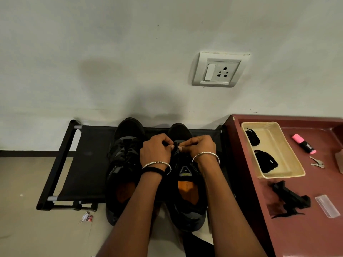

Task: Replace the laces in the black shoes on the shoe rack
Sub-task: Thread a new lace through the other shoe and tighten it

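Nothing reads clearly. The highlighter [304,143] carries white lettering on its black barrel, too small to make out. One shoe [187,217] has a faint tongue [185,171] mark and insole [186,190] print, both illegible.

Black shoes [157,173] with orange insoles [186,191], black rack [78,164], cream tray [278,145], pink highlighter [303,143], maroon table [297,229].

The shoe rack [87,164] lies open at its left end; the counter [306,238] walls its right edge, crowding the right shoe [185,191].
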